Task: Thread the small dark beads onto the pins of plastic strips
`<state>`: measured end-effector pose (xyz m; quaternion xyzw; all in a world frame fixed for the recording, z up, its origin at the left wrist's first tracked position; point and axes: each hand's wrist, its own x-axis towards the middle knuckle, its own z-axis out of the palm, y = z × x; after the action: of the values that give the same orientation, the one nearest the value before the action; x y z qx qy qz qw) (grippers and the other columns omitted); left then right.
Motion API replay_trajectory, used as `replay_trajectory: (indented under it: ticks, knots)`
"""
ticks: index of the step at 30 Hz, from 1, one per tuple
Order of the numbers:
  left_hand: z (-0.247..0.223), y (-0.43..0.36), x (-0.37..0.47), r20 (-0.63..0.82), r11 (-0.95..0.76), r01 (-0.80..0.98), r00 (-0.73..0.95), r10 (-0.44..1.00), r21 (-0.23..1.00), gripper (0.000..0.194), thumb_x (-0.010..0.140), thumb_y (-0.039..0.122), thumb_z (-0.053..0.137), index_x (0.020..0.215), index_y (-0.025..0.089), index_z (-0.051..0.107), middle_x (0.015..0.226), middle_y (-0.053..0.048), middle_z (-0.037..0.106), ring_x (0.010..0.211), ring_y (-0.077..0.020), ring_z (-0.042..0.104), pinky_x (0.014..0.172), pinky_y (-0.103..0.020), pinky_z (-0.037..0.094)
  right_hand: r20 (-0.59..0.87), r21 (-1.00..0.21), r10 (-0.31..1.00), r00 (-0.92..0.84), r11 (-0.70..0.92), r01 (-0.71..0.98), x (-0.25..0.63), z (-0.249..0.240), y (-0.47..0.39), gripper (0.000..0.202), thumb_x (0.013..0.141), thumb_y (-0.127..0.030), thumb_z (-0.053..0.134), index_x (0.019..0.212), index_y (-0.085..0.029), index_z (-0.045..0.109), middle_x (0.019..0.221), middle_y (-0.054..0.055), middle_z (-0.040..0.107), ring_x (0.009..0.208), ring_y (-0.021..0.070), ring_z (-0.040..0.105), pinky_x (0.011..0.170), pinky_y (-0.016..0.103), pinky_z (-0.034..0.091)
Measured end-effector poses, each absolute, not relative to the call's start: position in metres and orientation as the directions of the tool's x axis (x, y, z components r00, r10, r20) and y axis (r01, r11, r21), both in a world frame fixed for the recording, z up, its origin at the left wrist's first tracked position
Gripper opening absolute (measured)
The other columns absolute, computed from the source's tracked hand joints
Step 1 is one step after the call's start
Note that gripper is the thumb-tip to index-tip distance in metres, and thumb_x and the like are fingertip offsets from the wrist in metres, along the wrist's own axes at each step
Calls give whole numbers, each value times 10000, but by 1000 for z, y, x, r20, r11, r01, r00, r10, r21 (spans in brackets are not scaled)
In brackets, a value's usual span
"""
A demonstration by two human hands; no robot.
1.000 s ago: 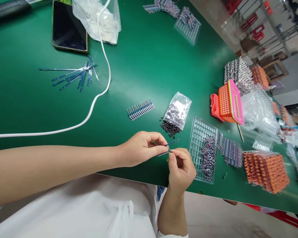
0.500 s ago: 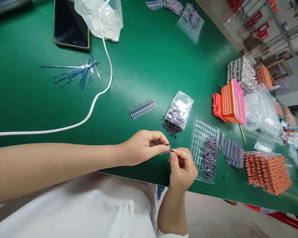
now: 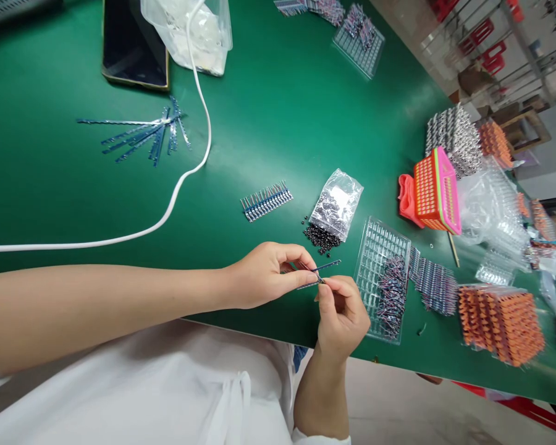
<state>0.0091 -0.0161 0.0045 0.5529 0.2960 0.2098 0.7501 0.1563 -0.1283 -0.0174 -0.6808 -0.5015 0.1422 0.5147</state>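
Observation:
My left hand (image 3: 278, 274) is closed, its thumb and fingers pinching a thin dark-blue strip (image 3: 328, 264) with fine wires along it. My right hand (image 3: 343, 312) meets it at the fingertips, pinched on a tiny part at the strip that the fingers mostly hide. Just beyond the hands lies a pile of small black beads (image 3: 323, 238), spilling from a clear plastic bag (image 3: 336, 207) of small dark parts. To the left rests another blue strip with a row of wired parts (image 3: 267, 202). Beside my right hand is a clear compartment tray (image 3: 370, 259) partly heaped with wired pieces.
A white cable (image 3: 176, 201) curves across the green table (image 3: 269, 111). Loose blue strips (image 3: 143, 133), a phone (image 3: 136, 46) and a plastic tub (image 3: 220, 55) are at upper left. On the right stand an orange basket (image 3: 430, 191) and stacked orange parts (image 3: 500, 322).
Both hands stay pinched together at the strip with hardly any movement. The whole view has shifted very slightly.

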Motion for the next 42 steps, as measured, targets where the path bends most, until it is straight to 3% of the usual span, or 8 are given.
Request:
replay_trajectory:
  ticks: [28,42]
  knots:
    - [2,-15,9,-209,288,29,758,618,957,174,846,330,650,858,161,689,799,-28,716,746,-162,654,695,-277,525,281,-884,848,448,48,465,158,-17,-127,31,873,-216,661,848,-197,663,752,2,588,662,133,582,548,259,466]
    - [4,-13,6,-209,213,94,756,620,972,200,837,355,662,821,160,707,718,0,681,618,-114,535,556,-222,402,206,-921,882,423,28,390,163,-18,-129,11,861,-204,684,858,-205,674,765,0,586,673,134,578,566,263,465]
